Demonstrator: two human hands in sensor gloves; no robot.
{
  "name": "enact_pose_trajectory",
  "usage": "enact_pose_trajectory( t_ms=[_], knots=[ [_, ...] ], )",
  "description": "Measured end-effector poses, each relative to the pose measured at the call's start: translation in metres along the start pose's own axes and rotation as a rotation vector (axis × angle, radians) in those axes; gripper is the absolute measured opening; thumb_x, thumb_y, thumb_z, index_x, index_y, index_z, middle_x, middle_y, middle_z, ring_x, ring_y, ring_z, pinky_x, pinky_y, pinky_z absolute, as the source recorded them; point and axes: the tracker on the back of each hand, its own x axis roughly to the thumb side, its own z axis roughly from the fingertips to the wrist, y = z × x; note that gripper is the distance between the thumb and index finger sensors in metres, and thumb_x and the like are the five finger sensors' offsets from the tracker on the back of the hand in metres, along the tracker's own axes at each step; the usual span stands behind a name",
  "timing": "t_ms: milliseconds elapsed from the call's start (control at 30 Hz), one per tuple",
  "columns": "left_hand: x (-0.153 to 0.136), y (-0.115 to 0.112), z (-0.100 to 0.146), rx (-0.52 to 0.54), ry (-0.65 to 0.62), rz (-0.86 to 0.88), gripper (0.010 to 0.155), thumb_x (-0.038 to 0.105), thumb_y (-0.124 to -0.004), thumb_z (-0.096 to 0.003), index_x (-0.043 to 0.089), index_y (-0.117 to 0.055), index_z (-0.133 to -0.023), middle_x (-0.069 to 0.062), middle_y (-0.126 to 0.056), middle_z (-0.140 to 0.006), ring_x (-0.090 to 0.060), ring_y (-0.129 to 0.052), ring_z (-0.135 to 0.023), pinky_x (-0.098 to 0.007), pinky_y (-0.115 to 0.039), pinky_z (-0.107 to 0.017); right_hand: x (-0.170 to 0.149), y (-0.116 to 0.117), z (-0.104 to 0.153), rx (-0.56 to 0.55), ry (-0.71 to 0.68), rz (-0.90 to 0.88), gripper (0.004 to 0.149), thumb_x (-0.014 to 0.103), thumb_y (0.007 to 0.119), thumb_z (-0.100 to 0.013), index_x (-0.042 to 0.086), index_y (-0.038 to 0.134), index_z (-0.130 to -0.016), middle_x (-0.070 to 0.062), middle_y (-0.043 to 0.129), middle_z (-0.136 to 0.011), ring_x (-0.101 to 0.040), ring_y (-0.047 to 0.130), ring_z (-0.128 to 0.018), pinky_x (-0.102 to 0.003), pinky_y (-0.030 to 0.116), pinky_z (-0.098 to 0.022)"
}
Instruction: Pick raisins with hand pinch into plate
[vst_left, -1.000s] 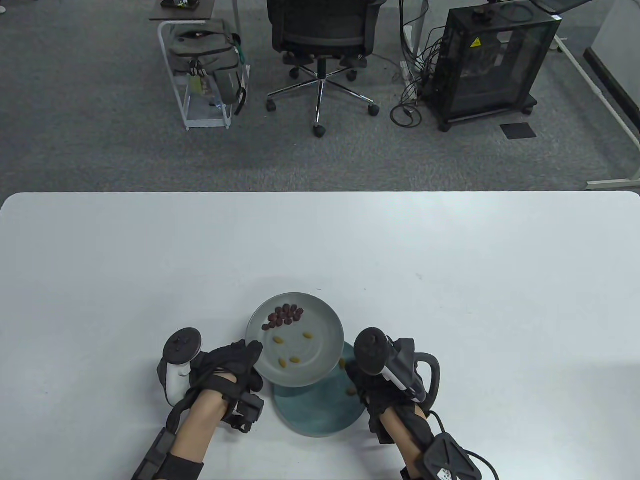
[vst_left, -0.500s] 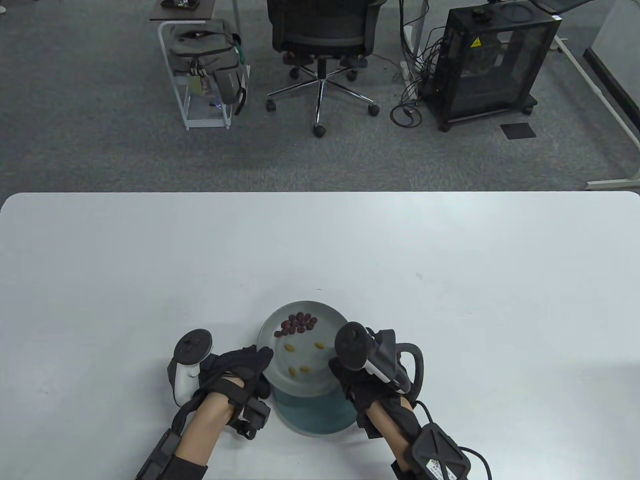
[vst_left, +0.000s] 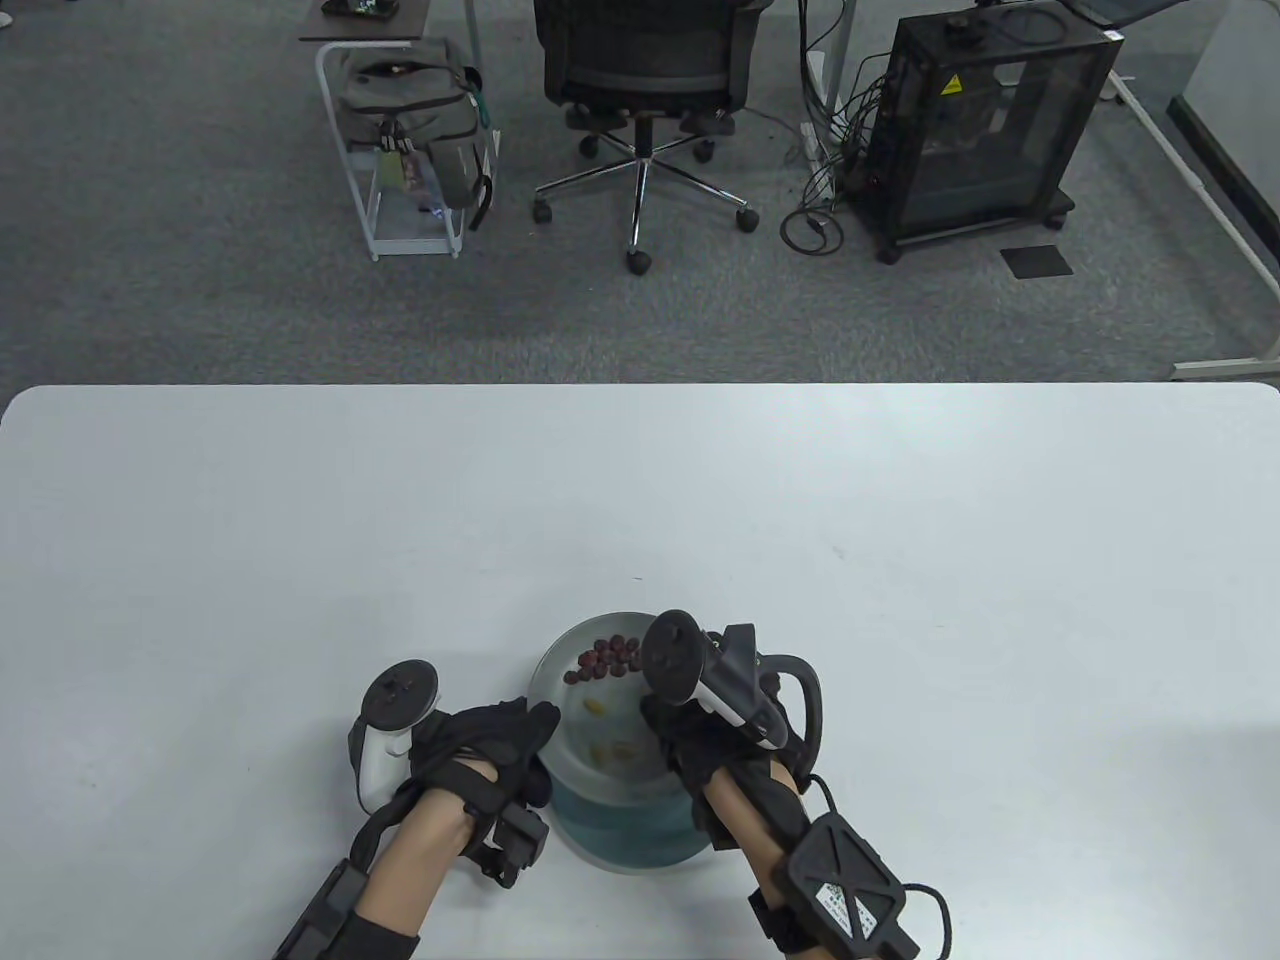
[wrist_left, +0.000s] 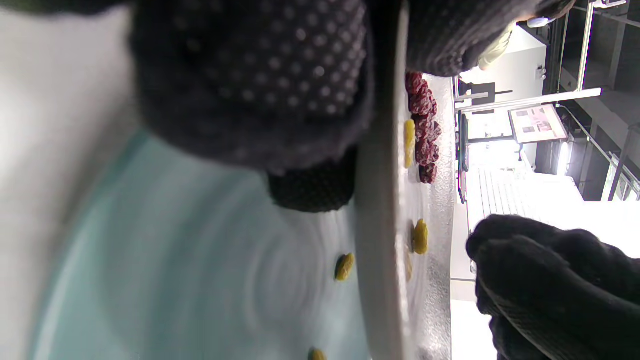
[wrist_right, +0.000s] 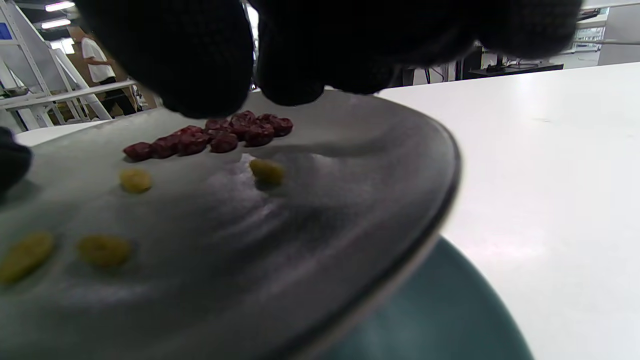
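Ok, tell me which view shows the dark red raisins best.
The right wrist view: the dark red raisins lie close and unobstructed on the grey plate. The table view shows them small; the left wrist view shows them edge-on.

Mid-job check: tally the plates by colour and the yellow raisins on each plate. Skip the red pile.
Grey plate: 1
Teal plate: 1
Yellow raisins on the grey plate: 4
Yellow raisins in view on the teal plate: 2
Total: 2 plates, 6 yellow raisins. The grey plate hides part of the teal one, so more may lie under it.
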Motion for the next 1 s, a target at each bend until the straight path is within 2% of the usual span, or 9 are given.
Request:
enact_pose_trajectory(
  t_ms=[333,1000],
  knots=[
    [0.002,-0.007,0.0,-0.022,-0.009,-0.019,0.052,0.034,-0.078,-0.0501,-0.009,-0.079,-0.078,-0.018,-0.111,-0.054,-0.02,-0.105,-0.013,-0.038,-0.084,-0.012,0.003,0.014,0.001,0.035,0.012,0.116,0.059,0.046,0.094,-0.041,0.011,0.083,-0.086,-0.014,0.089,-0.077,-0.03,0.086,-0.055,-0.046,0.079,-0.043],
    [0.002,-0.007,0.002,-0.029,0.001,-0.016,0.051,0.034,-0.078,-0.05,-0.009,-0.079,-0.078,-0.018,-0.111,-0.053,-0.02,-0.105,-0.013,-0.037,-0.084,-0.011,0.011,0.018,-0.002,0.041,0.009,0.166,0.05,0.039,0.098,-0.04,0.011,0.089,-0.08,-0.012,0.094,-0.071,-0.029,0.089,-0.051,-0.047,0.08,-0.041]
  ],
)
